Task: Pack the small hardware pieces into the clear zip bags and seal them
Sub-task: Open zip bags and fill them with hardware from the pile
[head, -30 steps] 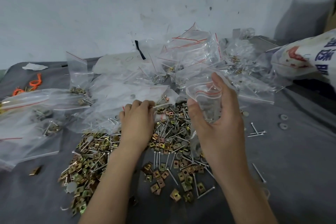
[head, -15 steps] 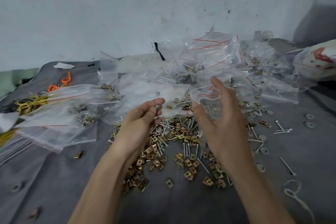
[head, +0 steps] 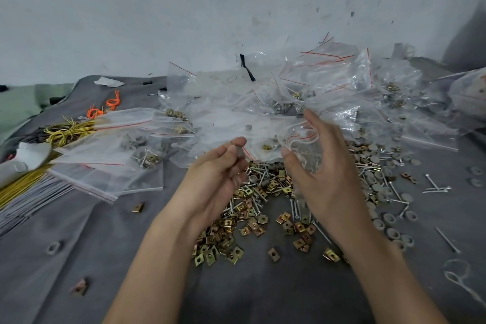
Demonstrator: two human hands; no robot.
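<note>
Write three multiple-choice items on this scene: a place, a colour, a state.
1. The orange ties lie: A) far left on the grey cloth; B) far right; C) at the near edge.
2. The zip bags' seal stripe is: A) blue; B) red; C) green.
3. The bag in the right hand is: A) sealed; B) lying flat; C) held open-mouthed.
1 A: they lie beside the yellow wires. 2 B: red lines cross the bag tops. 3 C: its rim gapes in the hand's grip.
</note>
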